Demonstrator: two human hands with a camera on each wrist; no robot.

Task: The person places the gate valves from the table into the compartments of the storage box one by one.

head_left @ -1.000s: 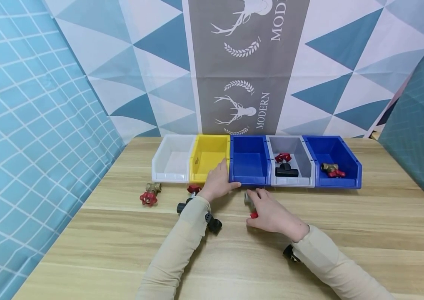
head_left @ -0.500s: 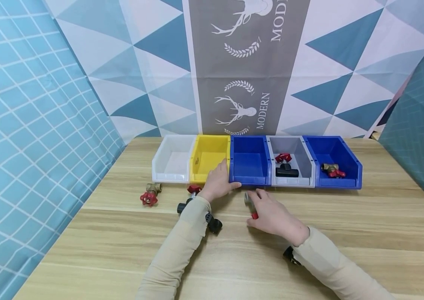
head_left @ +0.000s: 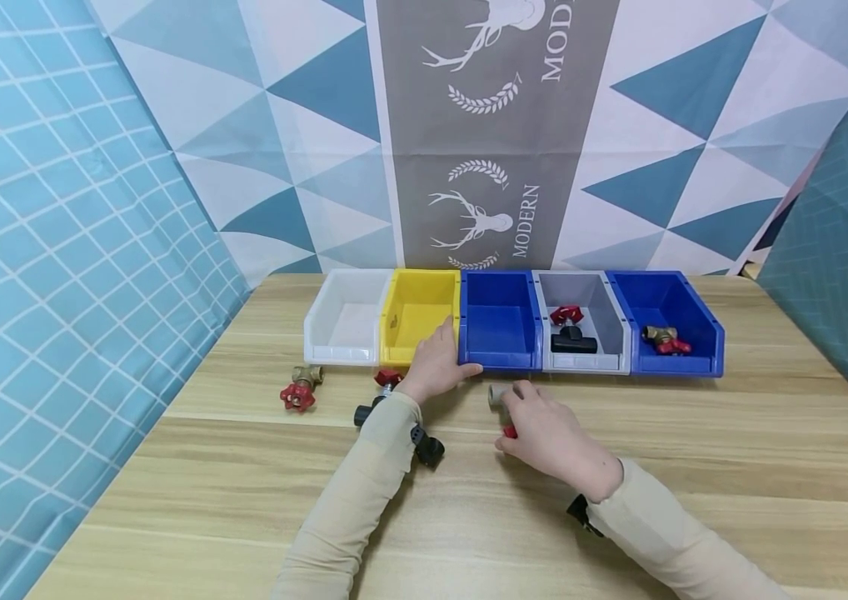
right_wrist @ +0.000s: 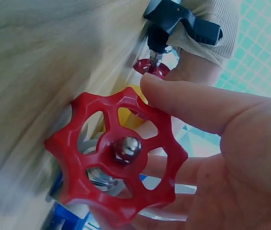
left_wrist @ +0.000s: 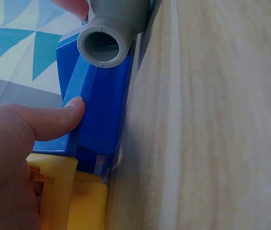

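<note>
My left hand [head_left: 435,362] rests over the wall between the yellow bin [head_left: 418,321] and the middle blue bin [head_left: 499,325]. Its straight thumb touches the blue bin's front, as the left wrist view shows, and its fingers lie against the yellow bin. In front of the blue bin, my right hand [head_left: 550,433] holds a grey valve [head_left: 496,394] with a red handwheel [right_wrist: 68,143]. The thumb is at the wheel's rim while the fingers curl behind the valve. One round open end of the grey body [left_wrist: 125,17] faces the left wrist camera.
A brass valve [head_left: 302,387] lies on the table left of my left arm, which partly covers a black valve [head_left: 371,412]. The bin row continues with a white bin [head_left: 341,354], a grey bin [head_left: 585,363] holding a black valve, and a blue bin [head_left: 679,367] holding a brass valve.
My right hand has shifted slightly to the right, and more of the valve's grey end shows past its fingers. The left hand has stayed in place.
</note>
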